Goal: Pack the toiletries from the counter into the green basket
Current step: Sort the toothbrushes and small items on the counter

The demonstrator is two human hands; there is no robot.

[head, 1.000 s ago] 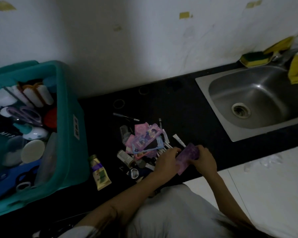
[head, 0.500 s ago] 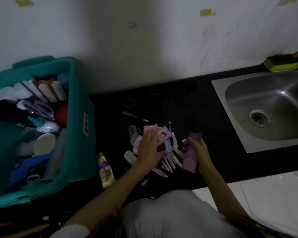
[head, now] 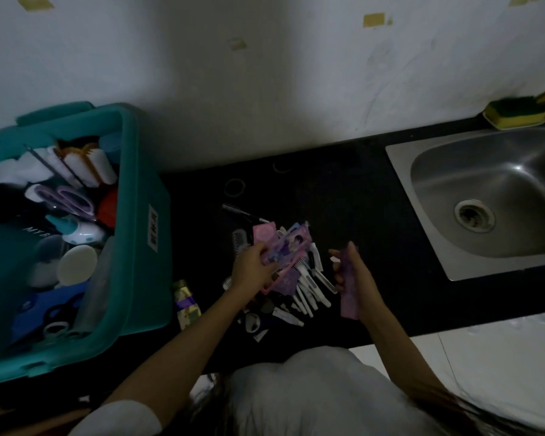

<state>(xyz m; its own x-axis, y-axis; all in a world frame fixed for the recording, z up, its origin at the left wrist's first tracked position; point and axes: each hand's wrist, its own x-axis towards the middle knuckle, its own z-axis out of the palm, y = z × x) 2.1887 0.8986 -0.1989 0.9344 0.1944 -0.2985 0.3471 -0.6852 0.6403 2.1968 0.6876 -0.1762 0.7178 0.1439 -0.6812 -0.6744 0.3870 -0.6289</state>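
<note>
The green basket [head: 145, 234] stands at the left of the black counter [head: 353, 196], filled with brushes, bottles, scissors and jars. My left hand [head: 252, 269] grips a bunch of pink and purple sachets [head: 283, 247] at the middle of the counter. My right hand [head: 356, 272] holds one purple sachet [head: 348, 297] upright just to their right. Under and beside the sachets lie several small white tubes [head: 309, 291], a comb [head: 240, 242] and other small items. A small yellow tube with a purple band [head: 187, 305] lies next to the basket's front corner.
A steel sink [head: 491, 199] is set into the counter at the right, with a green and yellow sponge [head: 516, 113] behind it. Two hair ties [head: 235, 187] and a thin pen-like stick [head: 244, 213] lie toward the white wall. White floor tiles show below the counter edge.
My left hand left the single purple sachet, reached to the pile and closed on the bunch of sachets. My right hand kept the single sachet and moved slightly right. The camera view shifted left.
</note>
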